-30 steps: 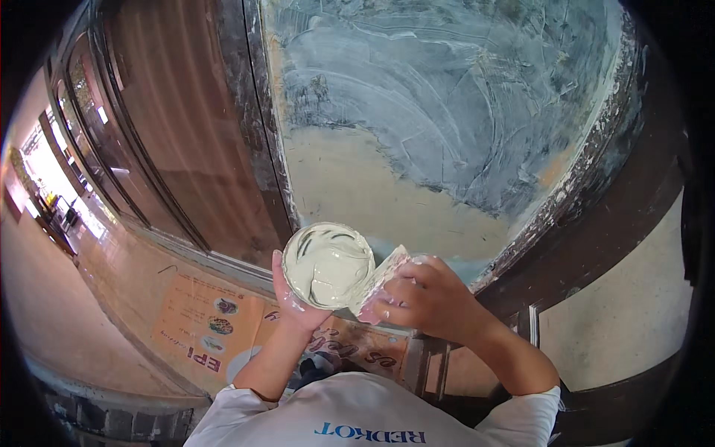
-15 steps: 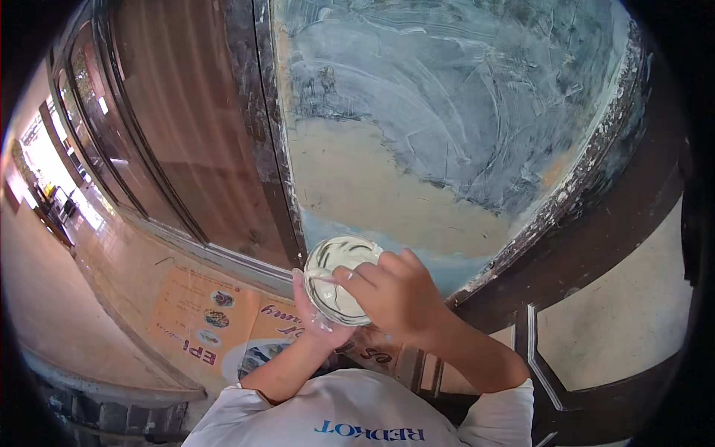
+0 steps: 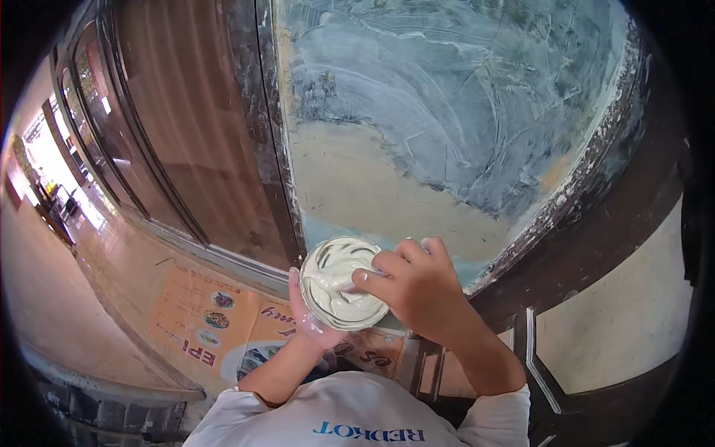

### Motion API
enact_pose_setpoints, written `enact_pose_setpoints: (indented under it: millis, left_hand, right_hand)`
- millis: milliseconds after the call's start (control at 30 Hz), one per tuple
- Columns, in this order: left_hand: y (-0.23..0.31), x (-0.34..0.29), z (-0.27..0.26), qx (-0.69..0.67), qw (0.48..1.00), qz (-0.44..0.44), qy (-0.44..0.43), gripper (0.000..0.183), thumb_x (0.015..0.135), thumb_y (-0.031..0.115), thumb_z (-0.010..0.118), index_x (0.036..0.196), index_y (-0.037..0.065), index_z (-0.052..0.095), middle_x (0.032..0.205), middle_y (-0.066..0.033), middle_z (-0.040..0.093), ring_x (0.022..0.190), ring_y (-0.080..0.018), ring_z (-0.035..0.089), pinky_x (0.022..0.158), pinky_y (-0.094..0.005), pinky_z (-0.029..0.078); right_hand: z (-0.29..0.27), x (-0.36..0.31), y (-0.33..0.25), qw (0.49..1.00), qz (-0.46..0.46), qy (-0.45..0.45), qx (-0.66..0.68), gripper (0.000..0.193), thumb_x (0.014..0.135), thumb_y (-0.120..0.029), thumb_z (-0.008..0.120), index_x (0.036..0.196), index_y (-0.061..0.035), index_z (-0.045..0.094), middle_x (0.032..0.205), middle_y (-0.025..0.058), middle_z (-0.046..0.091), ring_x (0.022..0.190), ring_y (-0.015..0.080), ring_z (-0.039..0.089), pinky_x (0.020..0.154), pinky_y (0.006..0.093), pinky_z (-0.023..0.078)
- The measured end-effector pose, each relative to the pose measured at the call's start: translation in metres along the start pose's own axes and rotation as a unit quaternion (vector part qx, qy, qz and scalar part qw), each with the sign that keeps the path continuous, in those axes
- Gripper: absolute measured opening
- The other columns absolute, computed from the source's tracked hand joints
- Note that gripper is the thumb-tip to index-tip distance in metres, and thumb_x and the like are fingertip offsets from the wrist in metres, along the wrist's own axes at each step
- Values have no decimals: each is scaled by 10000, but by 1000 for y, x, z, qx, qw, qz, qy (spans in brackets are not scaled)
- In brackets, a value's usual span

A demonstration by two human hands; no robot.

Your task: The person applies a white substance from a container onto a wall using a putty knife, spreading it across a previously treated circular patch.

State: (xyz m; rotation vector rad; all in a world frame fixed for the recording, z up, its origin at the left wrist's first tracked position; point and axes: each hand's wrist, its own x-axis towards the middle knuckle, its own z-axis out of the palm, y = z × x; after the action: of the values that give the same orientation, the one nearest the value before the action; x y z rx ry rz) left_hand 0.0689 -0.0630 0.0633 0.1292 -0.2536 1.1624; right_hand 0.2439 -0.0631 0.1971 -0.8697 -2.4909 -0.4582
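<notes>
My left hand [image 3: 307, 328] holds a round shallow tub [image 3: 331, 287] of white paste from below, at chest height in front of a glass pane. My right hand [image 3: 418, 289] lies over the tub's right side with its fingers curled down into the paste. It is closed on a pale wad [image 3: 348, 285], of which only a small bit shows under the thumb. The glass pane [image 3: 462, 112] just beyond the hands is smeared with white swirls over most of its upper part; its lower left part looks bare and tan.
A dark upright frame [image 3: 261, 134] splits the smeared pane from a brown reflective pane [image 3: 179, 134] on the left. An orange poster [image 3: 216, 320] lies below the panes. A dark metal railing [image 3: 536, 365] stands at the lower right, and a bright corridor [image 3: 45, 171] runs far left.
My right hand has moved left from beside the tub to over it, and its fingers now dip into the paste. Tub and left hand have shifted slightly right.
</notes>
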Motion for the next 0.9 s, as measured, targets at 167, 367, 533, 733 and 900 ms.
enact_pose_setpoints:
  millis: [167, 367, 533, 733, 900]
  left_hand:
    - [9, 0, 3, 82, 995, 31, 52, 913, 867, 771, 315, 1522, 134, 296, 1543, -169, 328, 1396, -386, 350, 1150, -556, 280]
    - [6, -2, 4, 139, 990, 13, 23, 914, 868, 764, 330, 1533, 142, 252, 1557, -160, 296, 1399, -383, 344, 1141, -565, 297]
    - [7, -5, -4, 6, 1000, 10, 9, 889, 878, 743, 332, 1529, 140, 271, 1551, -163, 311, 1399, -381, 348, 1146, -555, 291]
    - [17, -9, 4, 87, 992, 62, 71, 794, 926, 687, 303, 1501, 142, 348, 1522, -168, 370, 1370, -387, 385, 1130, -565, 298]
    - [12, -13, -3, 83, 996, 18, 32, 891, 880, 741, 314, 1528, 132, 268, 1538, -178, 324, 1385, -388, 370, 1143, -551, 306]
  right_hand:
    - [-13, -10, 11, 1000, 5, 7, -13, 243, 754, -158, 655, 968, -266, 697, 841, -70, 560, 831, 135, 540, 735, 320, 374]
    - [-1, -12, 7, 998, 12, -37, -49, 223, 769, -168, 658, 954, -284, 701, 824, -82, 542, 822, 136, 529, 702, 319, 366]
    - [1, -8, 4, 998, 28, 30, -52, 221, 774, -174, 653, 958, -284, 707, 819, -79, 544, 810, 135, 530, 695, 322, 363]
    - [-9, -14, -2, 998, 29, -49, -7, 253, 770, -127, 655, 962, -283, 711, 878, -55, 598, 815, 168, 543, 749, 359, 367]
    - [12, -6, -3, 1000, 4, -15, 22, 221, 787, -189, 649, 988, -259, 709, 876, -59, 577, 843, 149, 534, 742, 334, 362]
